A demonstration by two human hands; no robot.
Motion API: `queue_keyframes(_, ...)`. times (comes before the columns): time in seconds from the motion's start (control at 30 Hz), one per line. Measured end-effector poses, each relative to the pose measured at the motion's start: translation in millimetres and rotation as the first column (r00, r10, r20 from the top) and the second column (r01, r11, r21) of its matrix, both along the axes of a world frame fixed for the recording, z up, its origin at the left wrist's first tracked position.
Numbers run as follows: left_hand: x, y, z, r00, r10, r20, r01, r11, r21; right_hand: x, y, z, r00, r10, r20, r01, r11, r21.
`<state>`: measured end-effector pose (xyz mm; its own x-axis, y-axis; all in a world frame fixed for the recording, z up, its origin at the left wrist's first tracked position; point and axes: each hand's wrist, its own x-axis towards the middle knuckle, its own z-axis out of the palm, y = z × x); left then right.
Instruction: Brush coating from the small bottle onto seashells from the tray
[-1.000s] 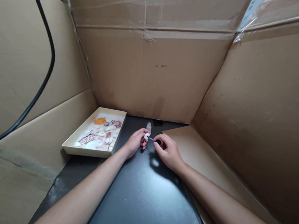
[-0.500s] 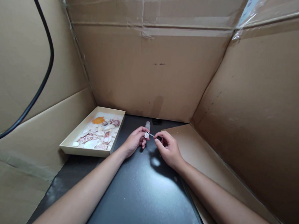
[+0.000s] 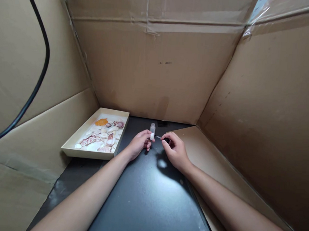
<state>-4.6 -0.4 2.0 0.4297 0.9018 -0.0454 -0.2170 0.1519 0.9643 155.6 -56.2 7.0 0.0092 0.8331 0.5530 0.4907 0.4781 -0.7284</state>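
My left hand (image 3: 139, 145) pinches a small white seashell (image 3: 152, 136) between its fingertips. Opposite it, my right hand (image 3: 177, 151) is closed around the black cap of a small applicator brush (image 3: 167, 141). The brush's thin stem points left toward the shell, its tip a little apart from it. Just behind the shell, a small clear open bottle (image 3: 152, 126) stands upright on the dark tabletop (image 3: 139, 198). How full the bottle is cannot be made out.
To the left, a shallow cream tray (image 3: 88, 154) holds several shells, one of them orange (image 3: 101, 121). Cardboard walls (image 3: 151, 77) enclose the back and sides. A flat cardboard sheet (image 3: 202, 149) lies at right. A black cable (image 3: 46, 56) hangs at left.
The brush has drawn away from the shell, with my right hand shifting slightly right. The shell has turned a little in my left fingers. The whole view has tilted slightly.
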Motion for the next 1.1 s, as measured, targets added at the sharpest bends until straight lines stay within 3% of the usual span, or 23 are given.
queue_keyframes(0.1, -0.2, -0.1, 0.4, 1.000, 0.011, 0.015, -0.011, 1.000, -0.011, -0.3, -0.8, 0.9, 0.998, 0.049, 0.029, -0.049, 0.999, 0.002)
queue_keyframes(0.23, -1.2, -0.9, 2.8, 0.999, 0.013, 0.052, -0.011, 0.999, -0.034, -0.4, -1.2, 1.9, 1.000, -0.028, 0.015, 0.028, 1.000, -0.010)
queue_keyframes(0.4, -1.8, -1.2, 3.7, 0.998, 0.016, 0.056, -0.014, 0.999, -0.049, -0.4, -2.0, 2.0, 0.999, 0.030, 0.032, -0.030, 1.000, -0.004)
queue_keyframes(0.53, -1.8, -1.0, 2.9, 0.999, 0.009, 0.050, -0.006, 0.999, -0.043, 0.1, -1.2, 0.8, 1.000, -0.025, 0.013, 0.025, 1.000, -0.005)
queue_keyframes(0.7, -1.8, -1.0, 2.6, 0.999, 0.010, 0.044, -0.008, 0.999, -0.038, 0.5, -0.4, 0.4, 0.999, 0.045, 0.029, -0.045, 0.999, -0.006)
queue_keyframes(0.83, -1.9, -1.2, 2.9, 0.999, 0.013, 0.048, -0.012, 0.999, -0.037, 0.9, -0.2, 0.3, 1.000, -0.013, 0.000, 0.013, 1.000, -0.022)
queue_keyframes(0.97, -1.7, -1.2, 2.9, 0.999, 0.020, 0.051, -0.018, 0.999, -0.042, 0.8, -0.3, -1.0, 0.999, 0.051, -0.012, -0.052, 0.998, -0.044)
queue_keyframes(1.1, -1.5, -0.9, 2.2, 0.998, 0.016, 0.058, -0.014, 0.999, -0.035, 0.5, 0.3, -1.9, 1.000, -0.015, -0.023, 0.014, 0.998, -0.062)
